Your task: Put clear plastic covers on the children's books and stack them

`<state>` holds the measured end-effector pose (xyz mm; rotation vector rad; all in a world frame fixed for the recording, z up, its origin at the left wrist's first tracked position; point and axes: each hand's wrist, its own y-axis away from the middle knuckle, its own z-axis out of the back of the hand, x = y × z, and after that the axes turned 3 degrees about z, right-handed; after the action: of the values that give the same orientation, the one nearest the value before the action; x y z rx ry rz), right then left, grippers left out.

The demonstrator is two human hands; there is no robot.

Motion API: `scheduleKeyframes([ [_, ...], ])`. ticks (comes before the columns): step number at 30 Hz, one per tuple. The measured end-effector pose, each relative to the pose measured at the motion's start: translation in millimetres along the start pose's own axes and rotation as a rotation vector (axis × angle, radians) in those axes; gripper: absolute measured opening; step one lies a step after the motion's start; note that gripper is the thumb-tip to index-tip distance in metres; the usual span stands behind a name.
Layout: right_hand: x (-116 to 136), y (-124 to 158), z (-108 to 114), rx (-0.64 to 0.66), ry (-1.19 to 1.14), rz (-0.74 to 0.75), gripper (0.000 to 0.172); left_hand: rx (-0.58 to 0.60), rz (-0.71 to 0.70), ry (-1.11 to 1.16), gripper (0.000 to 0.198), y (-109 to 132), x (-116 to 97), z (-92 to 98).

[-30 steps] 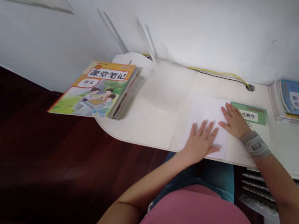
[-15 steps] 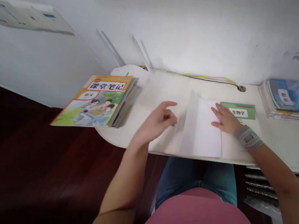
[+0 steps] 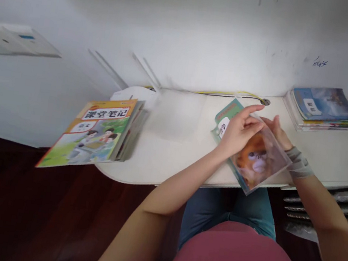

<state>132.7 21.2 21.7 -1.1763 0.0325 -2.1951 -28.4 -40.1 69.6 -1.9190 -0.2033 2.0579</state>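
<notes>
Head view: a monkey-cover book (image 3: 255,161) is held tilted above the tabletop (image 3: 173,156) by both hands, left hand (image 3: 238,133) and right hand (image 3: 279,132) gripping its upper edge; its clear cover appears fitted, book not yet set down.

Both hands (image 3: 258,131) holding monkey-cover book (image 3: 254,159) over white desk (image 3: 173,156)

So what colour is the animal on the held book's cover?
Orange, with a bluish face, on the book; seen in the head view.

Book stack (image 3: 96,130) left on desk (image 3: 170,156); second stack (image 3: 322,108) far right.
</notes>
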Motion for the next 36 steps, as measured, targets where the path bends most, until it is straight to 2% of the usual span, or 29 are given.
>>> scheduleKeyframes([
  [2,-6.8,33.0,22.9,-0.071,-0.312,-0.159,0.092,0.041,0.040,-0.044,0.037,-16.8,19.2,-19.3],
  [4,-12.1,65.8,33.8,-0.182,-0.402,-0.207,0.087,0.069,0.077,-0.112,0.034,-28.4,38.3,-37.8],
  [7,-20.7,101.3,29.5,-0.271,-0.268,-0.265,0.076,0.147,0.118,-0.239,0.036,-36.2,62.9,-57.6],
  [9,-27.2,112.4,20.4,-0.326,-0.063,-0.343,0.067,0.226,0.128,-0.331,0.041,-37.3,73.6,-60.8],
  [10,-30.1,114.9,16.0,-0.353,0.054,-0.365,0.056,0.254,0.116,-0.387,0.043,-37.4,77.0,-58.2],
  [12,-33.5,116.5,9.5,-0.377,0.291,-0.350,0.032,0.256,0.058,-0.539,0.046,-37.9,80.4,-44.0],
  [15,-31.3,114.8,4.5,-0.324,0.611,-0.333,0.022,0.146,0.000,-0.824,0.048,-38.5,82.9,-1.9],
  [17,-27.4,110.2,3.0,-0.253,0.768,-0.403,0.022,0.046,0.116,-0.963,0.051,-35.8,85.5,33.4],
  [20,-26.4,90.5,3.5,-0.139,0.850,-0.482,0.023,0.050,0.372,-0.995,0.067,-20.8,87.7,80.3],
  [22,-32.1,66.0,6.5,-0.074,0.854,-0.480,0.024,0.064,0.440,-1.011,0.076,-2.4,83.4,99.3],
  [24,-42.1,34.5,11.1,0.007,0.841,-0.450,0.025,0.058,0.491,-1.072,0.080,21.5,73.6,106.0],
  [27,-57.0,-13.1,17.7,0.107,0.832,-0.352,0.027,0.046,0.545,-1.220,0.076,58.8,57.0,95.9],
  [30,-55.7,-41.1,15.2,0.143,0.832,-0.291,0.029,0.076,0.447,-1.395,0.067,81.3,51.6,72.5],
  [32,-41.3,-41.0,3.9,0.090,0.868,-0.219,0.035,0.164,0.362,-1.445,0.064,82.2,55.6,56.6],
  [34,-20.7,-25.5,-14.5,0.006,0.915,-0.046,0.046,0.263,0.330,-1.436,0.066,74.8,62.4,44.6],
  [36,-3.8,0.4,-33.2,0.079,0.888,0.201,0.048,0.317,0.328,-1.423,0.069,65.8,68.8,38.4],
])
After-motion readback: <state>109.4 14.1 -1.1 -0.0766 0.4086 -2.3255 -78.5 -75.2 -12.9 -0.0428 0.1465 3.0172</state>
